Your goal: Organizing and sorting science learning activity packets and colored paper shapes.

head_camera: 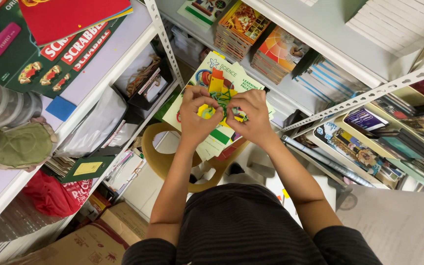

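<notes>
My left hand and my right hand are close together over a stack of green-and-white booklets lying on a yellow plastic stool. Between the fingertips of both hands is a tangle of green string or rubber band, pinched from each side. Under it sit small orange and yellow pieces on the top booklet. The palms hide the lower part of the bundle.
A metal shelf unit stands on the left with a green board game box, a red folder and a blue sponge. Shelves ahead hold stacks of colourful books. Cardboard boxes and a red bag lie below left.
</notes>
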